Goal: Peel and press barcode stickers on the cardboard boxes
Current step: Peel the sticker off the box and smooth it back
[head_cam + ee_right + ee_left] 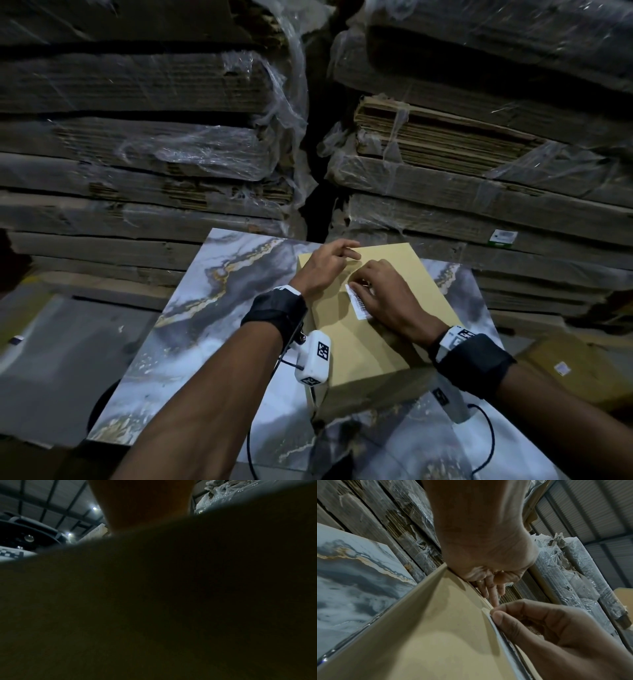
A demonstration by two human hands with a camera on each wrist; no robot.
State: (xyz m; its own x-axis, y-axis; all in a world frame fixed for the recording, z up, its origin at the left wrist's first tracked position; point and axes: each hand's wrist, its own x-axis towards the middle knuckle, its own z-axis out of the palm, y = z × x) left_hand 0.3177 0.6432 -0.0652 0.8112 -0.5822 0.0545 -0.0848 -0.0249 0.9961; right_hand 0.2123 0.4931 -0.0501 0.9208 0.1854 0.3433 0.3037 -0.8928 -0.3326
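Note:
A tan cardboard box (376, 349) lies on a marble-patterned table (205, 308). On its top face is a white barcode sticker (358, 305), partly covered by my right hand (387, 298). That hand's fingers are curled, and thumb and forefinger pinch the sticker's far end against the box. My left hand (325, 265) rests on the box's far left part with its fingers straight. In the left wrist view the left hand (488, 555) lies on the box (436, 628), and the right hand (547, 626) thumbs the sticker (503, 632) edge. The right wrist view is almost all dark.
Tall stacks of flattened cardboard in plastic film stand behind the table on the left (154, 154) and right (479, 154), with a dark gap between them. Another cardboard box (582, 373) with a small label sits low at the right. Wrist-camera cables hang at the table's near edge.

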